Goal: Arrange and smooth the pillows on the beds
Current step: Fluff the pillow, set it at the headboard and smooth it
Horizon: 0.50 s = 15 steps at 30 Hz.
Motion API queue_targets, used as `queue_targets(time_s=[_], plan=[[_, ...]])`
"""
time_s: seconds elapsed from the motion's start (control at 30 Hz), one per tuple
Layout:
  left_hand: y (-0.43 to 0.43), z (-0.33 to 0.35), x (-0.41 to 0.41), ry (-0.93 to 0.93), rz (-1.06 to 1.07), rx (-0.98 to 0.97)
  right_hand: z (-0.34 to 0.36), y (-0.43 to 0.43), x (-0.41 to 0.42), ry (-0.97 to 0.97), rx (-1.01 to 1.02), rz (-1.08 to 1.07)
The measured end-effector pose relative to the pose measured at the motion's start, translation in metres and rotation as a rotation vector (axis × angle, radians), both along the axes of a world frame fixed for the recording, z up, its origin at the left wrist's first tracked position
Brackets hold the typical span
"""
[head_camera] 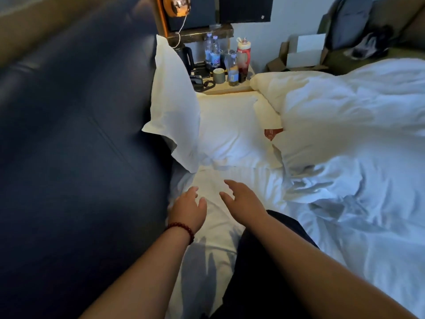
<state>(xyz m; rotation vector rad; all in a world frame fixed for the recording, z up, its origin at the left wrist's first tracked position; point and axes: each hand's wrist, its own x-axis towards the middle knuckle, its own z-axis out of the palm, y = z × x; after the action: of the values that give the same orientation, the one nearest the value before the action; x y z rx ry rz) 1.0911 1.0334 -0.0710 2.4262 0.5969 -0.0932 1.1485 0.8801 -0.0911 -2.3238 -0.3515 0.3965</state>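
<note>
Head view looked down along the bed toward the dark padded headboard (76, 125), and both hands were out in front, empty. The left hand (187, 209), with a red bead bracelet (181, 227) at the wrist, hovered low over the white sheet (213, 224) with fingers loosely spread, gripping nothing. The right hand (243, 202) was beside it, fingers open and slightly curled, also holding nothing — both were short of the pillows. One pillow (174, 104) stood propped upright against the headboard, its lower corner drooping; a second pillow (227, 132) lay flat just beside it, touching its base, with its near end rumpled. To the right, the duvet (345, 125) sat heaped and creased, a small red item (272, 133) peeking out at its edge. Beyond the pillows, the nightstand (230, 88) carried bottles (212, 52) and a mug (218, 75). As a judgement, the job looked partly done on this bed — one pillow was stood up, the flat one was likely still to be plumped, set and smoothed, and whether any other bed had been tended could not be told.
</note>
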Motion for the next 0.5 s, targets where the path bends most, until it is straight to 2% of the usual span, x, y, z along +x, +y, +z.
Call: queue_targets(time_s=[0.1, 0.23, 0.4, 0.5], plan=[[-0.013, -0.013, -0.011, 0.081, 0.011, -0.119, -0.002, -0.026, -0.015, 0.095, -0.024, -0.113], [-0.024, -0.033, -0.028, 0.137, -0.077, -0.109, -0.019, -0.047, -0.04, 0.191, -0.033, -0.192], [-0.028, -0.056, -0.051, 0.181, -0.106, -0.115, -0.058, -0.054, -0.067, 0.285, -0.134, -0.142], [-0.033, -0.075, -0.075, 0.253, -0.187, -0.057, -0.089, -0.06, -0.089, 0.306, -0.296, -0.045]])
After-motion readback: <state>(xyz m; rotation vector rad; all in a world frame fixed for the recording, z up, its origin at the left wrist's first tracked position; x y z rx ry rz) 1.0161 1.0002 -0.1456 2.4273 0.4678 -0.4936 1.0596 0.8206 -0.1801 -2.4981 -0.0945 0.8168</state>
